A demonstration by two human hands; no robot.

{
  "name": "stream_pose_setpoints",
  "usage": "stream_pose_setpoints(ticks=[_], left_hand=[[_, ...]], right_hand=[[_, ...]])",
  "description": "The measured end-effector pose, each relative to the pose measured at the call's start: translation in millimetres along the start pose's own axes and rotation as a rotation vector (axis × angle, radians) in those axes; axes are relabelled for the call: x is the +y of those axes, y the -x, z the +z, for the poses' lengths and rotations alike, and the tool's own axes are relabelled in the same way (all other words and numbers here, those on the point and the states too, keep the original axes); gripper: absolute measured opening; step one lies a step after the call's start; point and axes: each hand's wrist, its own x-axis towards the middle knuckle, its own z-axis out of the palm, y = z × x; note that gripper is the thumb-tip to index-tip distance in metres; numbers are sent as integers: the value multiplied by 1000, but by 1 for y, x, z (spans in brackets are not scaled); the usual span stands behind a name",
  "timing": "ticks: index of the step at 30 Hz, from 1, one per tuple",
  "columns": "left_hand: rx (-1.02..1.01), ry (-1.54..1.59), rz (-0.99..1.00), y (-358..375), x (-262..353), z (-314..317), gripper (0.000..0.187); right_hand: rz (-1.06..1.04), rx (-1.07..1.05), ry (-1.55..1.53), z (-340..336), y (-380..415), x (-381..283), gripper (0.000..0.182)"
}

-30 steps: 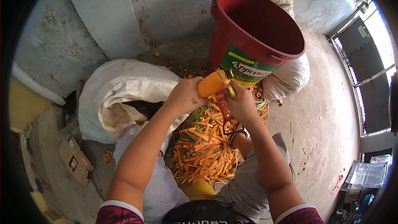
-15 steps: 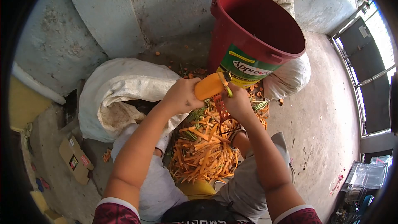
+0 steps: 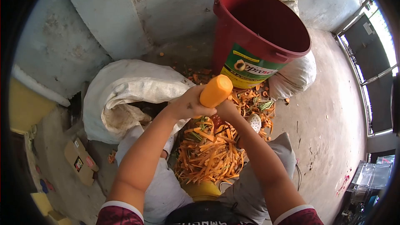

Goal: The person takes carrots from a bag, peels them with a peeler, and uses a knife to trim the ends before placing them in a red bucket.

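My left hand (image 3: 189, 102) is wrapped round a thick peeled orange carrot (image 3: 216, 91), its cut end facing up toward me. My right hand (image 3: 227, 110) is closed just behind and below the carrot; its fingertips and what they hold are hidden. A small round piece with a dark centre (image 3: 239, 65) shows in front of the label of the red bin (image 3: 223, 37). Below both hands lies a big heap of orange peelings (image 3: 208, 158) with some green stems, between my legs.
A white sack (image 3: 104, 87) with its mouth open is at the left. Another stuffed sack (image 3: 298, 75) stands behind the bin. Flattened cardboard (image 3: 81, 162) lies at the lower left. A white perforated shoe (image 3: 254, 122) shows beside my right forearm. Clear plastic containers (image 3: 371, 174) are at the far right.
The carrot has turned from lying sideways to pointing up toward the camera. My right hand has moved down and left behind it. A round piece has come off and appears before the bin.
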Motion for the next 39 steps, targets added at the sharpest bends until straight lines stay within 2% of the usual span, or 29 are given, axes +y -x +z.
stream_pose_setpoints(ticks=[1,4,6,7,8,11,13,14,17,19,21,22,23,24,25,26,27,29,30,32,35,36,39], left_hand=[[0,-20,10,0,0,-2,27],[18,-81,24,-1,0,-6,29],[74,-135,-1,1,1,-11,31],[109,-230,-12,2,-1,-15,33],[142,-323,-23,2,-7,-20,35],[176,-676,-162,1,-19,-30,40],[122,-828,-302,4,-5,-28,40],[80,-847,-277,4,-5,-26,44],[-11,-833,-234,5,-7,-15,53],[-19,-733,-249,8,0,-8,54],[137,-722,-36,17,7,-8,46],[215,-722,67,24,13,-15,42],[290,-718,172,31,21,-21,38],[338,-629,71,42,43,-28,33],[386,-539,-30,55,65,-37,28],[405,-493,-103,71,72,-50,24],[423,-448,-174,87,73,-63,20],[389,-272,-210,116,59,-71,17],[370,-184,-227,127,48,-72,17],[388,-267,-270,139,13,-70,15],[389,-522,-300,140,-50,-80,14],[384,-630,-303,139,-65,-82,14],[-15,-1234,-369,123,-81,-91,18]], right_hand=[[-55,-33,-18,-6,5,-12,27],[251,40,-428,-22,6,-24,23],[475,24,-704,-71,11,-41,21],[371,12,-1042,-102,26,-59,19],[366,36,-1453,-97,18,-45,19],[152,-115,-1628,-144,47,-80,19],[15,-278,-1241,-146,49,-77,20],[-51,-354,-1043,-146,50,-77,20],[7,-314,-811,-144,62,-96,19],[13,-271,-828,-146,60,-90,18],[-33,-251,-842,-156,58,-82,18],[41,-279,-850,-176,65,-89,17],[13,-187,-854,-183,66,-80,17],[-13,-95,-855,-193,68,-67,17],[21,-128,-1000,-210,69,-50,16],[-152,-12,-1095,-217,66,-31,20],[-291,10,-1402,-222,61,-10,27],[-327,459,-1596,-228,63,-14,35],[-336,456,-1660,-231,62,-9,37],[-351,447,-1788,-234,57,6,41],[-296,396,-1692,-219,48,1,43],[-194,389,-1683,-216,48,-13,40],[-128,265,-1496,-203,38,-24,38]])
